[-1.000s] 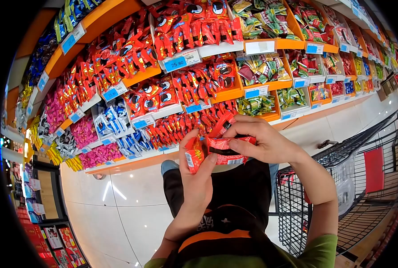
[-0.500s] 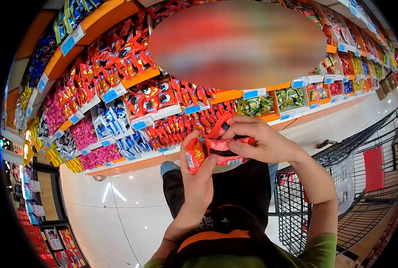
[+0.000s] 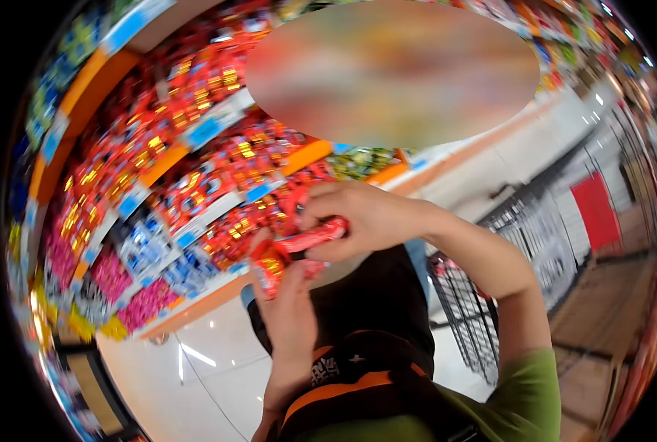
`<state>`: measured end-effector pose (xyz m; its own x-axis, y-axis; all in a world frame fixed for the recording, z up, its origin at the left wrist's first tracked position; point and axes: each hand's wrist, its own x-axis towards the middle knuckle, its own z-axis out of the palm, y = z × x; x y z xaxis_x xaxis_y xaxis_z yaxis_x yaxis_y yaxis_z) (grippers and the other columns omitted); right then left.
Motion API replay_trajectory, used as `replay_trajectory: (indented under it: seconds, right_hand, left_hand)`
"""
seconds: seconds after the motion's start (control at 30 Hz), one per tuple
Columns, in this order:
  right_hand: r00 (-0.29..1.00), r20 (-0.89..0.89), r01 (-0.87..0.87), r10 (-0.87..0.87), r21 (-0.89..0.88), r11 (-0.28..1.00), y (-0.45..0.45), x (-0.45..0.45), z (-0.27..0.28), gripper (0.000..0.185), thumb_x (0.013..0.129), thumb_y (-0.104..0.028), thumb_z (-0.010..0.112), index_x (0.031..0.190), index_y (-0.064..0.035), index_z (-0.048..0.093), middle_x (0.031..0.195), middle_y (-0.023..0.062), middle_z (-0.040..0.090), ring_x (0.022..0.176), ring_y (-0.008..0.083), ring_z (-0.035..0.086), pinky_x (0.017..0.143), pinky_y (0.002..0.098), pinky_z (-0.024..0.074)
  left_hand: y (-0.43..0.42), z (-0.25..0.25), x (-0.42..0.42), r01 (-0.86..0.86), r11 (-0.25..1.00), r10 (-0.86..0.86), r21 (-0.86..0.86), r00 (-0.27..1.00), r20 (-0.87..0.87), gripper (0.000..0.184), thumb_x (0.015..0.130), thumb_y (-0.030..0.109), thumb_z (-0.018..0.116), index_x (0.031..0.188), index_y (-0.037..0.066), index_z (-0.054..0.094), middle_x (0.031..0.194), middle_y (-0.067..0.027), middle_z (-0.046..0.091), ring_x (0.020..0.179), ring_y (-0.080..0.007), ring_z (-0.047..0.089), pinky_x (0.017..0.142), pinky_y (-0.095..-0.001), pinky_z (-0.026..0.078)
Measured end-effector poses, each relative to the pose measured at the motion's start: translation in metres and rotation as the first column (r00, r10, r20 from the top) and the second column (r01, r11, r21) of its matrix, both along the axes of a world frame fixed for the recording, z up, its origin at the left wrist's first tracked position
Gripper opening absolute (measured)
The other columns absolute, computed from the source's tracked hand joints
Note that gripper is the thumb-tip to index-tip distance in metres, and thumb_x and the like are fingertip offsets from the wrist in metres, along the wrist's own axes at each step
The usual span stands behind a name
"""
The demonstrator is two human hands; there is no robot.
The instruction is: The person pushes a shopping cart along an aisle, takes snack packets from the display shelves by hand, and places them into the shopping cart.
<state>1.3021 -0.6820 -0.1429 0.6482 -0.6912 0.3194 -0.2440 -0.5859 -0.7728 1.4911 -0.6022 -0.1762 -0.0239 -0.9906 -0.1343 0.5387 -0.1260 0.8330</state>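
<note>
In front of my lap, both hands hold small red snack packets, smeared by motion. My left hand (image 3: 290, 306) is closed on a red packet with gold print (image 3: 270, 271), thumb in front of it. Fingers curled, my right hand (image 3: 369, 217) grips a red packet with a dark band (image 3: 317, 236), which slants up to the right and meets the left hand's packet. More red wrapper shows near my right fingertips; I cannot tell how many packets there are. Just beyond my hands, more red packets (image 3: 247, 225) lie in a shelf bin.
Tiered shelves with orange edges (image 3: 168, 163) and blue-white price tags (image 3: 205, 131) hold red, pink and blue-white packets. A black wire shopping cart (image 3: 465, 324) with a red panel (image 3: 596, 212) stands at my right. A blurred oval covers the upper middle.
The view has turned and blurred. My hands and the packets have shifted left in view, and the right hand's packet now tilts instead of lying level, its front turned away.
</note>
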Motion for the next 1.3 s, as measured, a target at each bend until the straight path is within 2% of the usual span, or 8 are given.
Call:
replay_trajectory:
  seconds: [0.2, 0.47, 0.57, 0.7, 0.83, 0.97, 1.17, 1.3]
  right_hand:
    - [0.818, 0.155, 0.566, -0.553, -0.053, 0.823, 0.072, -0.125, 0.034, 0.025, 0.086, -0.016, 0.068, 0.106, -0.0019, 0.063, 0.091, 0.0022, 0.061, 0.083, 0.0104, 0.058, 0.070, 0.0258, 0.0468]
    - [-0.204, -0.038, 0.950, -0.978, 0.233, -0.207, 0.254, -0.304, -0.083, 0.031, 0.095, -0.025, 0.059, 0.110, 0.0008, 0.055, 0.088, 0.0078, 0.065, 0.076, 0.0082, 0.060, 0.059, 0.0246, 0.0494]
    - [-0.202, -0.895, 0.978, -0.399, -0.160, -0.136, 0.331, -0.316, -0.184, 0.036, 0.094, -0.034, 0.050, 0.122, -0.0124, 0.051, 0.105, 0.0179, 0.060, 0.089, 0.0342, 0.064, 0.074, 0.0475, 0.0531]
    - [-0.210, -0.952, 0.933, -0.222, -0.263, 0.246, 0.406, -0.271, -0.276, 0.054, 0.086, -0.025, 0.060, 0.136, -0.0227, 0.039, 0.128, 0.0134, 0.046, 0.117, 0.0347, 0.050, 0.088, 0.0498, 0.0479]
    - [0.029, -0.995, 0.980, 0.092, 0.046, 0.192, 0.469, -0.282, -0.361, 0.059, 0.088, -0.040, 0.054, 0.143, -0.0237, 0.037, 0.154, 0.0034, 0.021, 0.136, 0.0308, 0.031, 0.099, 0.0519, 0.0437]
    - [-0.002, -0.999, 1.000, 0.045, 0.000, 0.026, 0.381, -0.267, -0.235, 0.070, 0.084, -0.039, 0.061, 0.145, -0.0217, 0.032, 0.147, 0.0129, 0.034, 0.131, 0.0334, 0.043, 0.100, 0.0473, 0.0435]
    - [-0.315, -0.138, 0.910, -0.939, -0.324, -0.258, 0.250, -0.299, -0.150, 0.036, 0.097, -0.011, 0.050, 0.133, -0.0083, 0.046, 0.124, 0.0115, 0.050, 0.103, 0.0217, 0.056, 0.079, 0.0315, 0.0476]
    - [0.084, 0.389, 0.967, -0.917, -0.255, -0.019, 0.141, -0.168, -0.020, 0.027, 0.098, -0.006, 0.044, 0.123, -0.0030, 0.053, 0.118, 0.0102, 0.053, 0.099, 0.0173, 0.054, 0.083, 0.0289, 0.0448]
  left_hand:
    - [0.002, -0.015, 0.028, 0.063, 0.998, -0.063, 0.004, 0.996, 0.070, 0.047, 0.091, 0.017, 0.055, 0.134, 0.005, 0.043, 0.127, -0.0049, 0.056, 0.102, -0.0154, 0.054, 0.079, -0.0312, 0.042]
    - [-0.006, -0.027, 0.026, 0.200, 0.973, -0.193, 0.111, 0.979, -0.070, 0.041, 0.097, 0.020, 0.050, 0.133, 0.003, 0.045, 0.130, -0.0074, 0.054, 0.099, -0.0177, 0.054, 0.075, -0.0295, 0.042]
    - [-0.002, -0.029, 0.007, 0.266, 0.952, -0.252, 0.148, 0.962, -0.105, 0.041, 0.100, 0.026, 0.048, 0.132, 0.002, 0.046, 0.127, -0.0082, 0.055, 0.102, -0.0184, 0.053, 0.076, -0.0301, 0.041]
    - [-0.003, -0.035, 0.002, 0.393, 0.885, -0.326, 0.248, 0.906, -0.270, 0.041, 0.101, 0.032, 0.046, 0.132, 0.005, 0.047, 0.122, -0.0108, 0.057, 0.105, -0.0220, 0.052, 0.082, -0.0344, 0.042]
    - [-0.008, -0.037, -0.001, 0.545, 0.794, -0.352, 0.269, 0.773, -0.527, 0.043, 0.101, 0.036, 0.044, 0.134, 0.008, 0.047, 0.122, -0.0180, 0.057, 0.105, -0.0269, 0.055, 0.088, -0.0385, 0.047]
    - [-0.012, -0.040, -0.003, 0.614, 0.754, -0.444, 0.232, 0.737, -0.510, 0.048, 0.103, 0.040, 0.037, 0.137, 0.007, 0.044, 0.122, -0.0177, 0.057, 0.105, -0.0297, 0.058, 0.091, -0.0426, 0.048]
    - [-0.014, -0.035, -0.003, 0.604, 0.769, -0.430, 0.208, 0.730, -0.531, 0.051, 0.103, 0.039, 0.034, 0.136, 0.002, 0.043, 0.123, -0.0174, 0.057, 0.108, -0.0295, 0.057, 0.093, -0.0441, 0.047]
    - [-0.009, -0.030, -0.001, 0.561, 0.803, -0.381, 0.198, 0.741, -0.553, 0.045, 0.102, 0.033, 0.038, 0.135, 0.002, 0.042, 0.129, -0.0160, 0.053, 0.116, -0.0292, 0.053, 0.100, -0.0450, 0.042]
